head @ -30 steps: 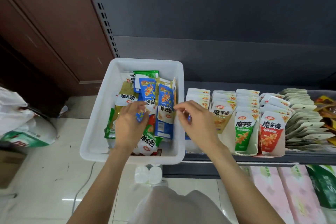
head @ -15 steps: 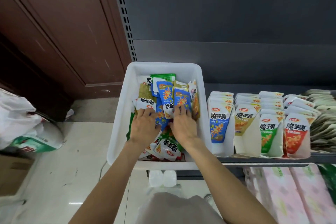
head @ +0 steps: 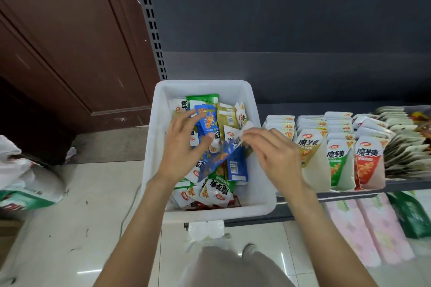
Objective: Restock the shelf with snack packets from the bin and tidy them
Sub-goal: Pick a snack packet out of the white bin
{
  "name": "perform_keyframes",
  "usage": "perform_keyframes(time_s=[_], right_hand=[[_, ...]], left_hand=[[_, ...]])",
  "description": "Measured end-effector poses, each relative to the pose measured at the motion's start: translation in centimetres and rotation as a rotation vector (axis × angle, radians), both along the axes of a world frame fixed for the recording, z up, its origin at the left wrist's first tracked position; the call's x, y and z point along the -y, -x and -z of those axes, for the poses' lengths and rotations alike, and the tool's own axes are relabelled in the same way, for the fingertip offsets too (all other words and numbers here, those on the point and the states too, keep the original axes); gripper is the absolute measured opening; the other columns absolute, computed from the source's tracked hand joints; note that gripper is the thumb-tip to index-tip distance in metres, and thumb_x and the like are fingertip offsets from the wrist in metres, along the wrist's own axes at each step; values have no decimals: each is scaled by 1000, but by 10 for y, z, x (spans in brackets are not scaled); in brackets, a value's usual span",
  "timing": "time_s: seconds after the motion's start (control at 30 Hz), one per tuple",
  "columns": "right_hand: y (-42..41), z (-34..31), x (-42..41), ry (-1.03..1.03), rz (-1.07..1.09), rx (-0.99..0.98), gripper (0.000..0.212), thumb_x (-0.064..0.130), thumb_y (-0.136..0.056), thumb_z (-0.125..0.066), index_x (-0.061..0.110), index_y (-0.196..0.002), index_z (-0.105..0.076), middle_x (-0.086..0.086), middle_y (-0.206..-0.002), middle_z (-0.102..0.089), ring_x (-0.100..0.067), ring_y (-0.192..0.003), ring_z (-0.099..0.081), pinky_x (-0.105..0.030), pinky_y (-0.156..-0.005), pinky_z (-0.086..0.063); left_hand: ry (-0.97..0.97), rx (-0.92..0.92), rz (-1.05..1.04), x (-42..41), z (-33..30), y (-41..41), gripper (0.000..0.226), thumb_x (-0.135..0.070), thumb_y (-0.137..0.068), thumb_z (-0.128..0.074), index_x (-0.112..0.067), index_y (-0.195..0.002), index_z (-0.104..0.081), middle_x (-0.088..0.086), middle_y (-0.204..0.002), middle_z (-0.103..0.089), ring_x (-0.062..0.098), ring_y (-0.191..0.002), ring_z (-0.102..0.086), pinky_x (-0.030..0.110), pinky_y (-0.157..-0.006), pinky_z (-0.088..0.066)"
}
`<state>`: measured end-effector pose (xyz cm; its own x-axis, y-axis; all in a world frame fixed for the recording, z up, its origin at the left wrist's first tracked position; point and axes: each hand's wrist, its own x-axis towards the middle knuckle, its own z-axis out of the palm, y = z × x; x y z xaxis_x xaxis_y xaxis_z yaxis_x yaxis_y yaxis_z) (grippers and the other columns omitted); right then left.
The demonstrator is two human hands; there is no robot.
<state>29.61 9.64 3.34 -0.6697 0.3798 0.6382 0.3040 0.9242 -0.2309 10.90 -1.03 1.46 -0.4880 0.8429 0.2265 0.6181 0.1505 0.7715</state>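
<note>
packets (head: 310,147) beside bin (head: 210,87)

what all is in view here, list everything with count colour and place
bin: one, white, on the shelf's left end
loose snack packets: many, blue, green, white and olive, jumbled in the bin
blue packet: one, lifted over the bin, blurred
shelved packets: several upright rows, yellow, green and red fronts, right of the bin
shelf: one, dark grey
pink packs: two or more, below the shelf
sacks: white and green, on the floor at left
door: brown, upper left
left hand: fingers spread over the bin
right hand: pinch grip on the blue packet's top
</note>
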Motion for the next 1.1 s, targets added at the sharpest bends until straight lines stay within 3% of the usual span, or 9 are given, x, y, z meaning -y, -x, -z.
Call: perform_keyframes(time_s=[0.13, 0.23, 0.3, 0.37, 0.5, 0.67, 0.8, 0.9, 1.1], right_hand=[[-11, -20, -5, 333, -87, -218, 12, -2, -90, -57, 0, -95, -68, -2, -102, -64, -10, -99, -61, -24, -85, -49], [-20, -20, -9, 562, -60, -325, 12, 3, -93, -53, 3, -99, -64, -3, -119, -58, -16, -108, -60, -29, -83, -51], [-27, -21, -9, 824, 9, -487, 15, 3, -94, -52, 2, -106, -61, -4, -128, -54, -22, -107, -62, -31, -82, -54], [-34, -26, -8, 1110, 123, -629, 16, 7, -95, -52, 5, -109, -60, -4, -114, -64, -22, -92, -69, -29, -71, -55], [-57, -28, -21, 1342, 259, -412, 19, 16, -88, -64, 12, -106, -63, 1, -77, -73, -8, -66, -67, -17, -53, -46], [-85, -25, -36, 1226, 220, -443, 10, 2, -84, -66, 12, -86, -65, 5, -70, -69, -4, -60, -60, -20, -52, -47], [-104, -16, -55, 1050, 212, -388, 4, 1, -85, -65, 0, -89, -64, -4, -83, -68, -6, -76, -65, -25, -67, -55], [-106, 5, -67, 1021, 238, -250, 15, 7, -86, -67, 21, -80, -64, 5, -81, -68, -5, -77, -65, -28, -73, -55], [-90, 22, -74, 1085, 167, -207, 11, 7, -88, -64, -3, -90, -61, -11, -87, -68, -17, -82, -68, -21, -66, -56]], left_hand=[[373, 843, 345, -3, -30, -20, 31, -43, -85, -60, -36, -116, -59, -14, -115, -64, -5, -103, -59, 20, -99, -43], [210, 1020, 347, -11, -31, -45, 31, -26, -82, -63, -19, -112, -62, -3, -104, -72, 12, -93, -68, 26, -84, -54], [115, 925, 270, -19, -32, -55, 28, -17, -86, -63, -14, -114, -62, 0, -106, -71, 16, -95, -68, 29, -83, -55], [80, 845, 207, -27, -32, -63, 25, -17, -86, -65, -14, -111, -62, 1, -103, -72, 17, -94, -69, 33, -83, -55], [72, 700, 195, -43, -28, -87, 17, -16, -83, -69, -19, -98, -62, -6, -94, -72, 7, -84, -69, 24, -73, -56], [69, 588, 290, -64, -26, -123, 18, -18, -82, -70, -26, -95, -62, -11, -92, -71, 6, -84, -68, 29, -74, -57], [25, 69, 225, -83, -11, -135, 16, -30, -87, -65, -18, -78, -61, -1, -79, -67, 17, -75, -63, 35, -64, -51], [75, -215, 170, -90, 1, -136, 26, -30, -83, -69, -14, -71, -51, 4, -74, -61, 20, -73, -54, 30, -62, -38], [69, -226, 80, -87, 2, -125, 27, -25, -80, -73, -20, -72, -48, -7, -68, -51, 10, -65, -46, 16, -54, -29]])
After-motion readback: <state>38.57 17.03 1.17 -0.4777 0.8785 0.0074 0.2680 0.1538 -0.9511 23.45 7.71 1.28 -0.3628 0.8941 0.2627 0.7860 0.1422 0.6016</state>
